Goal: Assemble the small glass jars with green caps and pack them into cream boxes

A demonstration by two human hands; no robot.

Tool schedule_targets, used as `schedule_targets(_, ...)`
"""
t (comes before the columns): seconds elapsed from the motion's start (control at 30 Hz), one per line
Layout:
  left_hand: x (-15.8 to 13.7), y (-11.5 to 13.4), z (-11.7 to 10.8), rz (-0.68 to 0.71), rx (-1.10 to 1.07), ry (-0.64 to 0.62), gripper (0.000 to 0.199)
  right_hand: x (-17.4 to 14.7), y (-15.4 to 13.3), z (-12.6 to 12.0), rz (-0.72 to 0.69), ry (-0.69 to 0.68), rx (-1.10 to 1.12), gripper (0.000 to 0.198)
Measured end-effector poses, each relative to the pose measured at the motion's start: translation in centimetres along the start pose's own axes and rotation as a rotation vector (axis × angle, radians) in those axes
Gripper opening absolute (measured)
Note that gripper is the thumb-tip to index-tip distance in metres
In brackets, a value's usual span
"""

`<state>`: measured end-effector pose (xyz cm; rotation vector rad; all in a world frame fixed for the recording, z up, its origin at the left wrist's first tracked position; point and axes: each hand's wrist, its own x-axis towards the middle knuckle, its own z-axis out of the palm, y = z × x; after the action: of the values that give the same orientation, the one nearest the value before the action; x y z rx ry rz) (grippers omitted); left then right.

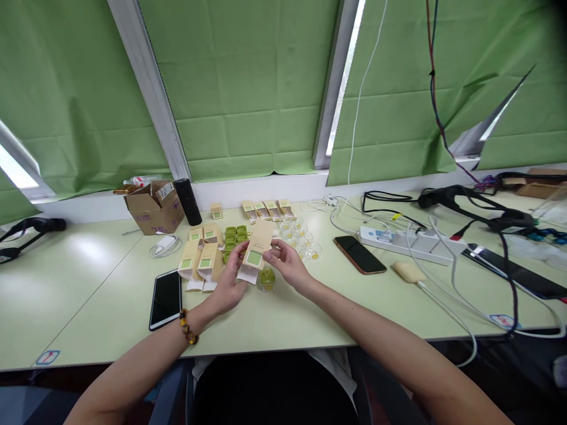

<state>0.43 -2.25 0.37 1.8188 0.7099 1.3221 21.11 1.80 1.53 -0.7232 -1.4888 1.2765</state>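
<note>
A small kraft-paper box [261, 237] with a green square on its face is held up in front of me, its white flap hanging open at the near end. My left hand [230, 282] grips its left side and my right hand [287, 264] its right side. Just below the box, a green item in a clear plastic cup [267, 279] stands on the table. Several similar open boxes [210, 260] stand left of my left hand. Behind the held box are green pieces in rows [234, 237]. Several clear cups with yellow bits [303, 236] lie beyond my right hand.
More small boxes [268, 209] line the back. A cardboard carton [155, 208] and black cylinder [188, 202] stand at back left. A tablet-like device [166, 299] lies left, a phone [360, 255] right. Rightward are a power strip [407, 243], cables and a pale charger [408, 272].
</note>
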Motion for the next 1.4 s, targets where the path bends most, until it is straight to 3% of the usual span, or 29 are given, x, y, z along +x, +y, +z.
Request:
schedule_targets(0.1,-0.2,-0.1,-0.2,-0.015,0.028,-0.032,0.081,0.2,-0.3,-0.2,0.037,0.004,0.071,0.063)
schedule_targets(0.4,0.0,0.0,0.0,-0.062,0.172,0.122,0.061,0.4,0.1,-0.2,0.049,0.026,0.051,0.064)
schedule_targets(0.57,0.2,0.6,0.2,0.040,0.246,0.107,0.044,0.5,0.2,-0.2,0.052,0.051,0.061,0.066)
schedule_targets(0.73,0.3,0.9,0.5,-0.042,0.233,0.143,0.038,0.3,-0.1,0.1,0.067,0.049,0.089,0.062)
schedule_targets(1.1,0.6,0.2,0.9,-0.126,-0.024,0.138,0.074,0.2,-0.6,0.1,0.048,0.007,0.077,0.063)
schedule_targets(1.27,0.4,0.6,0.4,-0.152,-0.115,0.087,0.056,0.3,-0.6,0.1,0.035,0.029,0.014,0.058)
schedule_targets(1.4,0.5,0.8,-0.1,-0.172,-0.242,0.064,0.057,0.2,-0.9,0.1,0.045,0.071,0.092,0.059)
